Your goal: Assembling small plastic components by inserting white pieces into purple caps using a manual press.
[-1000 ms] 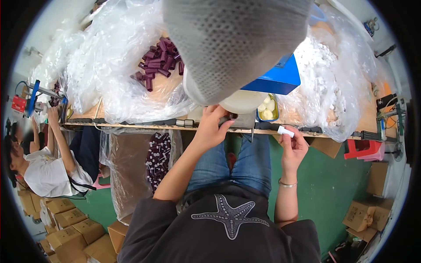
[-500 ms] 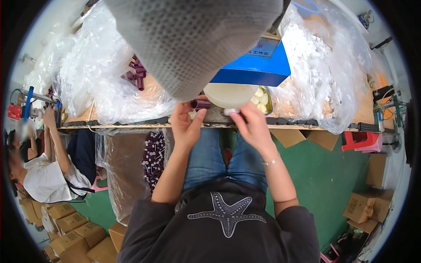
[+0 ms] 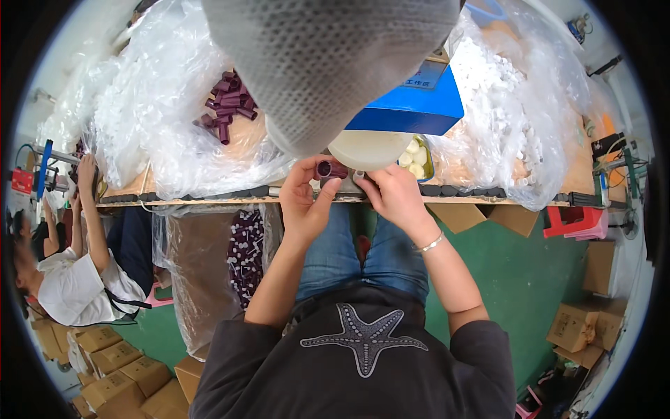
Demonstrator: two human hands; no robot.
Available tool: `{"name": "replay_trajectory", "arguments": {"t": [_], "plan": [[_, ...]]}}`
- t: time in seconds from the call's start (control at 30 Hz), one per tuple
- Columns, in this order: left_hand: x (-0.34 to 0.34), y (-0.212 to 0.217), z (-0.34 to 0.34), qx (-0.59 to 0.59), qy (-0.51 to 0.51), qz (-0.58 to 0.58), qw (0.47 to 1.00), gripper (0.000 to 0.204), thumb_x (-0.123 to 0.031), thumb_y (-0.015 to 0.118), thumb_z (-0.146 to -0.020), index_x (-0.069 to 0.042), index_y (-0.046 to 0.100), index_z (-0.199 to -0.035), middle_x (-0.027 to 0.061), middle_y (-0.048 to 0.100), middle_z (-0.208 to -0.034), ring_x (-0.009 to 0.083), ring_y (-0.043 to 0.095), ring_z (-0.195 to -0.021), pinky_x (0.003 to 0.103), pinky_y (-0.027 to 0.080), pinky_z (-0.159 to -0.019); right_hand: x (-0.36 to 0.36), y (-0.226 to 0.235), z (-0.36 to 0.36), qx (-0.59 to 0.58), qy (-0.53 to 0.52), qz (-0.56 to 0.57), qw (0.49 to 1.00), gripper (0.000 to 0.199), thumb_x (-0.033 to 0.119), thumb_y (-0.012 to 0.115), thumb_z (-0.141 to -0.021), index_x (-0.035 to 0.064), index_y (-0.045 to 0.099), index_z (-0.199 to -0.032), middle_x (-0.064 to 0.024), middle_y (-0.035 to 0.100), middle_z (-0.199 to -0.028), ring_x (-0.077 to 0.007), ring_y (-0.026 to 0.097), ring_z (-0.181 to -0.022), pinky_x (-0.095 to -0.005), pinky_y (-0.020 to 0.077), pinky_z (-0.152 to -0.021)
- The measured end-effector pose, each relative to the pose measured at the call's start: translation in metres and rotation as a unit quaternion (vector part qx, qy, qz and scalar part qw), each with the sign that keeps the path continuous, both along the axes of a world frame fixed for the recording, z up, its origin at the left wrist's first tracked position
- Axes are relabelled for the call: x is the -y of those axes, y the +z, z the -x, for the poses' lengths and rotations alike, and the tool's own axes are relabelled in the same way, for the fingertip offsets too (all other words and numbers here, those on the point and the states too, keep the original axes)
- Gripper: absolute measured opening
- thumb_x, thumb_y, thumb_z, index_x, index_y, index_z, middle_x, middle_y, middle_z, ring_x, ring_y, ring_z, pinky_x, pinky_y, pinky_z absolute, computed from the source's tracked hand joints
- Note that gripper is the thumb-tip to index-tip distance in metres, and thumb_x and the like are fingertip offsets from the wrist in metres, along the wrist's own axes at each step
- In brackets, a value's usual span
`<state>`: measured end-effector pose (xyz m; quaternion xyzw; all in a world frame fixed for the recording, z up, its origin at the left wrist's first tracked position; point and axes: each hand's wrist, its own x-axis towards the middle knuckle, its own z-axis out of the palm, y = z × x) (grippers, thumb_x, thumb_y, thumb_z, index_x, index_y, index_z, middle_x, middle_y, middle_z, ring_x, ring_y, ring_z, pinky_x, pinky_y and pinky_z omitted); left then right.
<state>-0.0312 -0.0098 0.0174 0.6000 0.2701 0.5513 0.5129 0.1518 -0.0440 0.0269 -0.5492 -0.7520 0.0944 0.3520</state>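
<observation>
My left hand (image 3: 307, 202) pinches a short dark purple tube (image 3: 332, 170) between thumb and fingers, its open round end turned toward me. In my right hand (image 3: 399, 199) a small white plastic piece (image 3: 358, 174) is gripped between thumb and fingertips, close to the tube's right end; whether they touch I cannot tell. Both hands are at the table's near edge, just below a round whitish disc (image 3: 370, 149) under a blue machine housing (image 3: 412, 108). More purple tubes (image 3: 230, 98) lie heaped on the table to the left.
Grey mesh fabric (image 3: 328, 63) blocks the top centre. Clear plastic sheeting (image 3: 167, 133) covers the left tabletop; white small parts (image 3: 495, 98) are heaped at right. Beside the disc stands a container of cream round pieces (image 3: 417, 159). A lined box (image 3: 244, 258) holds purple-and-white parts. A co-worker (image 3: 87, 279) sits at left.
My left hand has moved slightly right, turning the tube so its open end shows. The right hand has tilted inward, bringing the white piece near the tube.
</observation>
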Motion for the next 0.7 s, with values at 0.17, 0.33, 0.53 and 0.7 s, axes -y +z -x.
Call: {"name": "replay_trajectory", "arguments": {"t": [0.17,0.33,0.53,0.7], "plan": [[-0.007,-0.002,-0.014,-0.105,-0.006,-0.030,0.994,0.035,0.006,0.066,-0.080,0.001,0.057,-0.113,0.0098,0.063,-0.106,0.0188,0.060,-0.100,0.030,0.044,-0.088,0.026,0.015,0.003,-0.153,-0.047,0.002,0.987,0.031,0.010,0.070,-0.081,0.0012,0.061,-0.109,-0.0134,0.060,-0.104,-0.0258,0.061,-0.078,-0.0352,0.0507,-0.065],[-0.011,-0.004,-0.016,-0.305,0.011,-0.137,0.942,0.033,-0.003,0.068,-0.077,-0.006,0.060,-0.108,0.0065,0.065,-0.096,0.0256,0.052,-0.096,0.040,0.032,-0.090,0.057,0.008,-0.016,-0.186,-0.040,-0.008,0.982,0.034,0.002,0.070,-0.080,0.0015,0.061,-0.113,-0.0105,0.060,-0.110,-0.0171,0.057,-0.075,-0.0274,0.0482,-0.064],[-0.009,-0.016,-0.018,-0.281,0.027,-0.132,0.950,0.031,-0.004,0.068,-0.077,-0.006,0.060,-0.107,0.0050,0.064,-0.093,0.0254,0.052,-0.093,0.038,0.033,-0.085,0.085,-0.015,-0.028,-0.211,-0.045,0.036,0.976,0.031,0.000,0.070,-0.079,0.0031,0.064,-0.109,-0.0086,0.062,-0.109,-0.0143,0.057,-0.073,-0.0252,0.0470,-0.063],[-0.002,-0.019,-0.024,-0.288,0.082,-0.142,0.944,0.028,-0.004,0.069,-0.076,-0.005,0.061,-0.103,0.0052,0.066,-0.090,0.0254,0.054,-0.093,0.036,0.033,-0.084,0.091,-0.018,-0.027,-0.228,-0.058,0.039,0.971,0.028,0.000,0.069,-0.080,0.0027,0.066,-0.107,-0.0084,0.062,-0.109,-0.0133,0.057,-0.073,-0.0250,0.0470,-0.064]]}}
